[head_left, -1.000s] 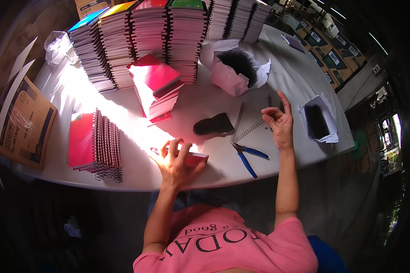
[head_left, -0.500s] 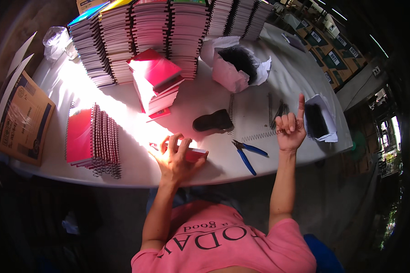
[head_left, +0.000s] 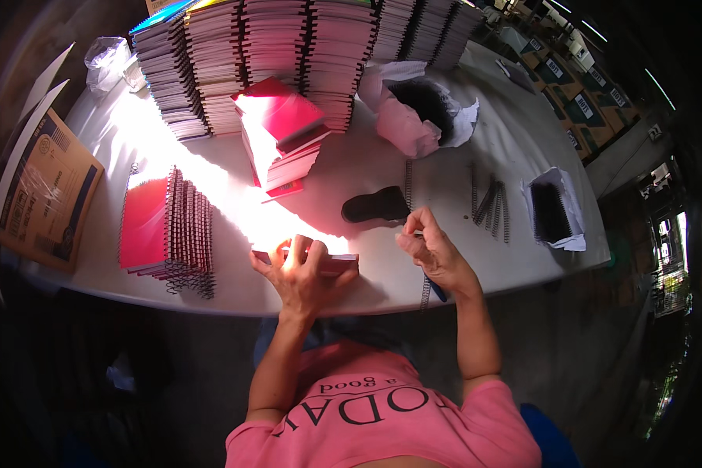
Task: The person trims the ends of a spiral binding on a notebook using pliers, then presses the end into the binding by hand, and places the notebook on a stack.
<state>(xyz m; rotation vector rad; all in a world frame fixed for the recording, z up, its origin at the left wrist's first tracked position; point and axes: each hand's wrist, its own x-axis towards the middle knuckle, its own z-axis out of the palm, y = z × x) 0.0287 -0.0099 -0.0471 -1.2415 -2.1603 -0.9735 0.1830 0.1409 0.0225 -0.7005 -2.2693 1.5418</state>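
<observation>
My left hand (head_left: 298, 269) is closed over a red-covered book (head_left: 343, 264) near the table's front edge, its fingers across the top. To the right, my right hand (head_left: 438, 253) is raised with thumb and fingers pinched on a thin dark spiral coil (head_left: 425, 294), whose end shows below the hand. Blue-handled pliers (head_left: 435, 289) lie mostly hidden under that hand. Just beyond it is a black, rounded, shoe-like object (head_left: 376, 204). Several loose coils (head_left: 491, 209) lie on the table farther right.
Spiral-bound red notebooks (head_left: 144, 234) are piled at left, beside a cardboard box (head_left: 47, 195). Tall stacks of bound books (head_left: 273, 47) stand at the back, with loose red books (head_left: 285, 117) before them. Paper wraps hold black coils (head_left: 421, 109) and more dark coils (head_left: 552, 210).
My right hand has moved left and nearer to my left hand, bringing the coil along; its extended index finger is now bent into a pinch. My left hand stays on the red-covered book.
</observation>
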